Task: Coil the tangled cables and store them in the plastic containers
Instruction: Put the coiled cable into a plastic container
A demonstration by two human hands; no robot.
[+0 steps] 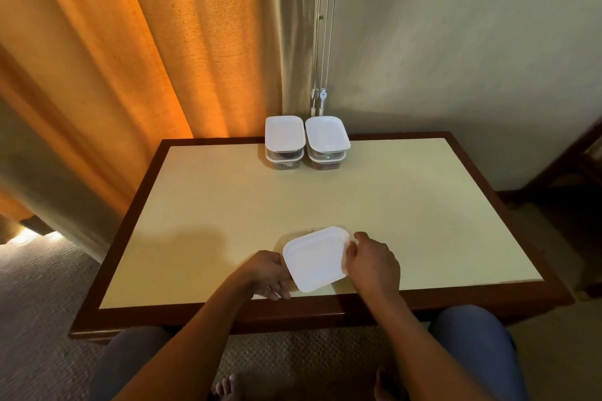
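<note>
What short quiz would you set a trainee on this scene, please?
1. True or false: only one hand holds the near container.
2. How many stacked containers stand at the table far edge?
3. The near container's lid is: A white, B blue, C black.
Key: 1 false, the left hand and right hand both grip it. 2 four, in two stacks. 3 A.
</note>
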